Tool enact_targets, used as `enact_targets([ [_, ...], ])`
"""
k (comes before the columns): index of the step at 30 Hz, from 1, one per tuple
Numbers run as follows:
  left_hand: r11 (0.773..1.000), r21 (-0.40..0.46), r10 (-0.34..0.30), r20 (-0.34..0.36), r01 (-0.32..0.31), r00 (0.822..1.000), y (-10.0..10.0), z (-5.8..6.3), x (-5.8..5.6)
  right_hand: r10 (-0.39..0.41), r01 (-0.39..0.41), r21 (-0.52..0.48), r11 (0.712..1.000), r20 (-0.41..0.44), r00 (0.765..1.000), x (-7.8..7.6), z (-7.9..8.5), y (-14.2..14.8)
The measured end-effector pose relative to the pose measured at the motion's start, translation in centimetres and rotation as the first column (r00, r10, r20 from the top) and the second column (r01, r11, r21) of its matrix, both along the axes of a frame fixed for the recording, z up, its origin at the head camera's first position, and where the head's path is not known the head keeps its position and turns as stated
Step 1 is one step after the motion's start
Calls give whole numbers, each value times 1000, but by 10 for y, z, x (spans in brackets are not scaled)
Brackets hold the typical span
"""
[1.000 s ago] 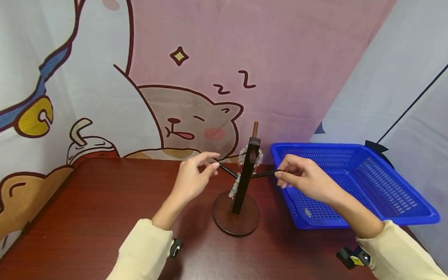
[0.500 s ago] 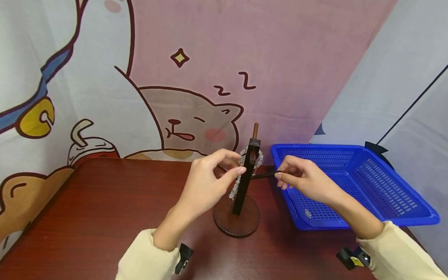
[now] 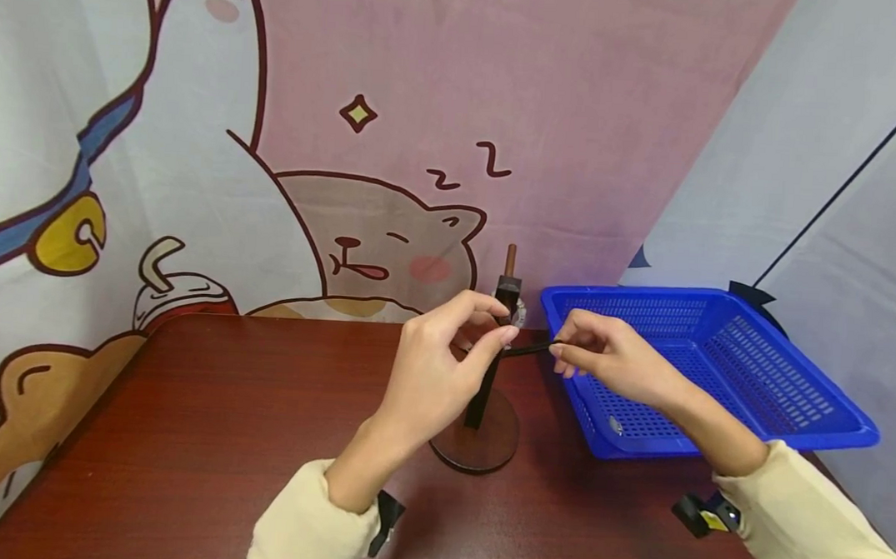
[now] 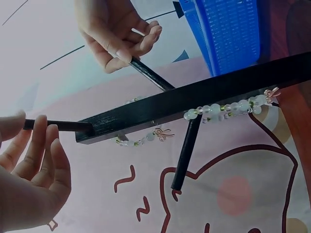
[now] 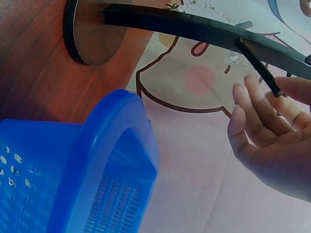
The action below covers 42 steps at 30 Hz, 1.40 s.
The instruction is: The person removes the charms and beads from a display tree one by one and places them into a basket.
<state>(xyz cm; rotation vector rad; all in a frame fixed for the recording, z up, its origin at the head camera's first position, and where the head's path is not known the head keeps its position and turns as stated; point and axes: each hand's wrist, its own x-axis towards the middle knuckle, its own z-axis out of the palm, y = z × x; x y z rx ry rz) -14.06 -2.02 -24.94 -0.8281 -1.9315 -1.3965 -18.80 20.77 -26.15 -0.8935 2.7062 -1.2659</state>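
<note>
A dark wooden stand, with a post [image 3: 480, 398] on a round base [image 3: 486, 444], bears several pegs and beaded bracelets. My left hand [image 3: 440, 371] is at the upper post; in the left wrist view its thumb and fingers pinch the black peg [image 4: 58, 125] near the post's top end. My right hand [image 3: 610, 353] pinches the tip of the right-hand peg [image 5: 260, 68]. From the left-hand peg [image 4: 184, 160] hangs a pale beaded bracelet [image 4: 216, 109] with a copper wire ornament. Another bracelet [image 4: 133, 142] shows beyond the post's upper part. In the head view, my left hand hides the left peg.
A blue plastic basket [image 3: 810, 404] stands right of the stand, with a small shiny piece [image 3: 616, 424] inside near its front left. The stand rests on a reddish-brown table [image 3: 261, 438]. Behind it hangs a cartoon-printed cloth [image 3: 574, 152].
My left hand has left the tip of the left peg and moved right, to the peg near the post's top. My right hand stays on its peg.
</note>
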Motion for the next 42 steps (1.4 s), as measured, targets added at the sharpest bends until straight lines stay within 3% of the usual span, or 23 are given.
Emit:
enact_targets([
  [10,999,-32,3,-39,-5,999,0,4,2,3,-3,2,1000,13,1000,0,0,0],
  [31,979,-148,124,-122,-142,985,-2,9,1,4,-3,23,1000,-6,1000,2,0,1],
  [42,979,-145,132,-93,-144,987,-8,10,-3,-1,1,25,1000,10,1000,6,0,1],
])
